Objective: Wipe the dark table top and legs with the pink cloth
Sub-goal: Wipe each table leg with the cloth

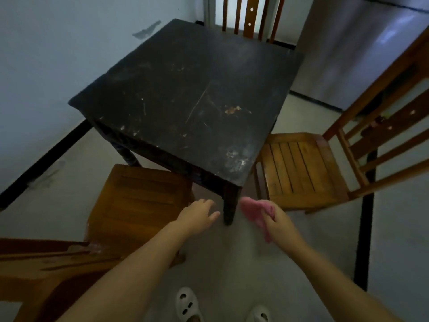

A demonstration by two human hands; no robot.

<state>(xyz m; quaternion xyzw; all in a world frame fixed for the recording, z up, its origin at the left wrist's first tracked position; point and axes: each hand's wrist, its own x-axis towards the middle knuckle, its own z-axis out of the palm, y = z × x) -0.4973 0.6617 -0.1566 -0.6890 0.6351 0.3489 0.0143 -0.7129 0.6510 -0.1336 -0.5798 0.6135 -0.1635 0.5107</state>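
The dark square table (185,89) fills the middle of the view, its scratched top marked with pale scuffs and a tan chip. Its near corner leg (229,205) comes down to the floor between my two hands. My right hand (281,223) is closed around the pink cloth (253,211), which hangs just right of that leg without clearly touching it. My left hand (197,216) is held out on the leg's left side, fingers apart, holding nothing. A second leg (128,154) shows under the left edge.
Three wooden chairs ring the table: one at the right (301,168), one at the lower left (139,201) and one behind (253,17). A pale wall runs along the left. My white shoes (185,303) stand on the light floor below.
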